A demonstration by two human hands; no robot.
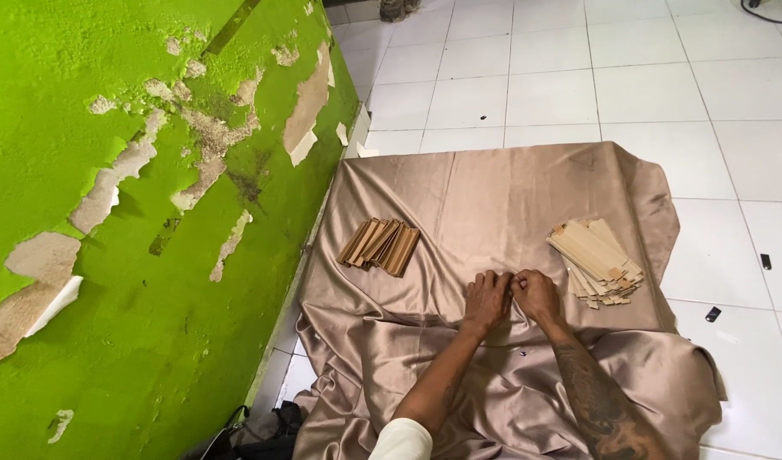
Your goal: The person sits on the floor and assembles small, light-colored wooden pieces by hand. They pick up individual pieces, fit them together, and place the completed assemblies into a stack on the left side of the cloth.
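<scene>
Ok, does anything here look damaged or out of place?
Yes. The green wall is damaged: paint has peeled away in large patches, baring the plaster. The tan cloth lies rumpled on the white tiled floor. A few small dark bits lie loose on the tiles to the right.

Single view only, from the camera on my head, looking steeply down and forward. My hands meet low of centre, near the lens. The green wall (pixel 110 255) fills nine o'clock; the white tiled floor (pixel 578 77) runs off toward twelve.
</scene>
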